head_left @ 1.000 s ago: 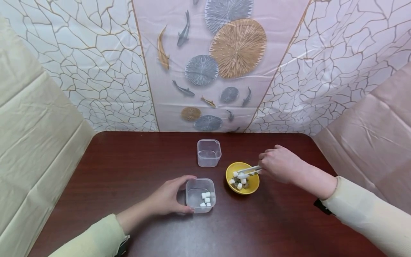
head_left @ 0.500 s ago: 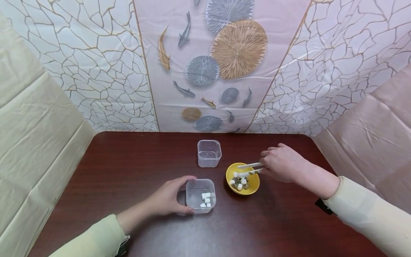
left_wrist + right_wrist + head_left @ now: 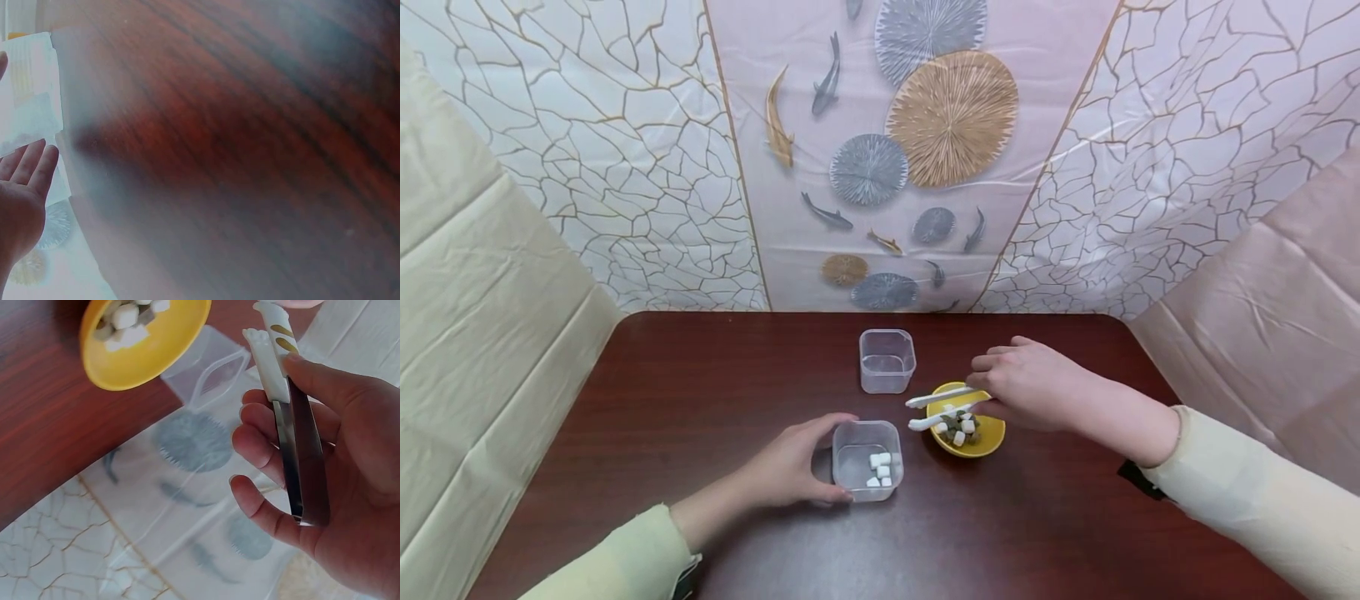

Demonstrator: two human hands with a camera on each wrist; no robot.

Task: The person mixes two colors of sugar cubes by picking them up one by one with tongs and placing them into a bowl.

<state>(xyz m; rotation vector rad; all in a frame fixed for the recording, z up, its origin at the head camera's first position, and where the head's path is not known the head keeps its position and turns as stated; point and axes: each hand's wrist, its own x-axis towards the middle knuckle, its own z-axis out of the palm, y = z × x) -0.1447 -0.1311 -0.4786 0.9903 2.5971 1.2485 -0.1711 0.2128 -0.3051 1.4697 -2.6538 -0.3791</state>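
Observation:
My left hand (image 3: 790,462) holds a clear plastic container (image 3: 867,493) at its left side, thumb at the front corner and fingers at the back. Several small white cubes (image 3: 881,461) lie in its right part. My right hand (image 3: 1030,383) grips a pair of small tongs (image 3: 299,444) with metal arms and white, paw-like tips. The tips stand apart over the left rim of a yellow bowl (image 3: 990,443), pointing towards the container, and nothing shows between them. White cubes and grey-brown pieces (image 3: 125,319) fill the bottom of the bowl.
A second clear container (image 3: 886,384) stands behind the first, with nothing visible inside. The dark red wooden table (image 3: 700,375) ends at a patterned cloth backdrop (image 3: 662,167). Pale fabric panels rise at the left and right.
The tongs have come up out of the yellow bowl and moved left with my right hand, and their tips have spread apart. My left hand and the container have stayed in place.

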